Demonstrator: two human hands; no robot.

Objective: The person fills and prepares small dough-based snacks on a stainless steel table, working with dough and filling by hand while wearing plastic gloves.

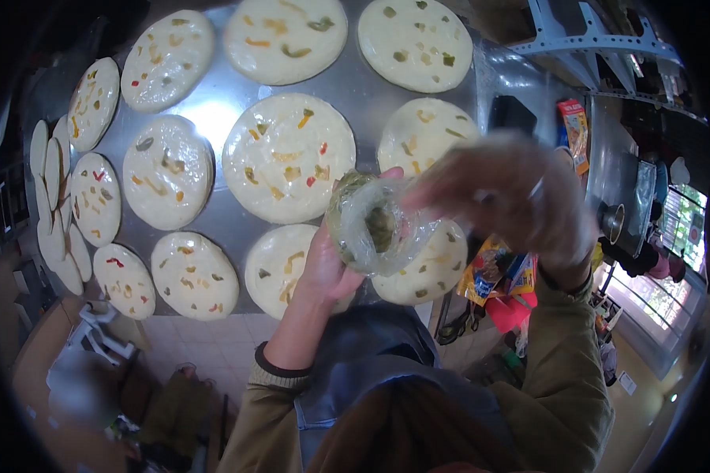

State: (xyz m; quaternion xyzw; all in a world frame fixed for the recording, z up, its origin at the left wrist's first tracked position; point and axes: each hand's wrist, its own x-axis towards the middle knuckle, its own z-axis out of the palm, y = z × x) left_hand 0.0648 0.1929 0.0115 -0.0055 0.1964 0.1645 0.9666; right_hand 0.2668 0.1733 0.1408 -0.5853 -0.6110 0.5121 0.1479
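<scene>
My left hand (327, 264) is wrapped round a clear plastic bag (363, 229) with something green inside, its opening facing up. To the right of the bag, my right hand (501, 193) is smeared by motion, its fingertips close to the bag's rim; whether they hold anything cannot be made out. Beneath and around my hands lie round pale dough discs, among them a large one (288, 158) and one at the top right (415, 46), topped with green, orange and red pieces. My right hand partly covers another disc (424, 126).
The discs rest on a shiny metal table (229, 201). Overlapping plain discs (55, 205) sit at its far left edge. Colourful packets (489, 272) are beside my right forearm, and an orange box (574, 135) stands farther back. A metal rack (592, 43) occupies the upper right.
</scene>
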